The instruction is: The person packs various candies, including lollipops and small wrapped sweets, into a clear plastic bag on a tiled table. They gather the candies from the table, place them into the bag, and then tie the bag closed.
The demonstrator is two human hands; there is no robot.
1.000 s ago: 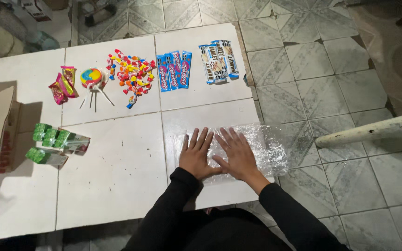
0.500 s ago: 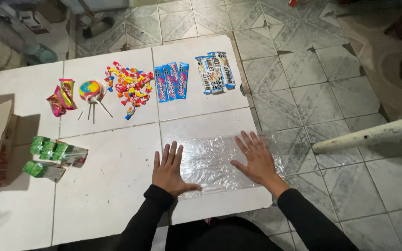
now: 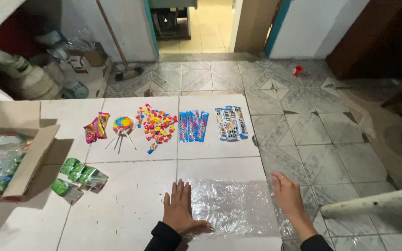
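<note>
Both hands flatten a clear plastic sheet (image 3: pixel 233 207) on the tiled surface (image 3: pixel 117 218).

The left hand (image 3: pixel 180 209) lies palm-down, fingers spread, on the sheet's left edge; the right hand (image 3: pixel 287 195) rests open at its right edge, gripping nothing, so the film lies taut and smooth. Beyond it, sweets are sorted in rows: blue bars (image 3: pixel 192 126), loose candies (image 3: pixel 157 125), lollipops (image 3: pixel 122 126), green packs (image 3: pixel 77 176). A box (image 3: pixel 29 158) sits at the left; tiled floor and a doorway lie beyond.
</note>
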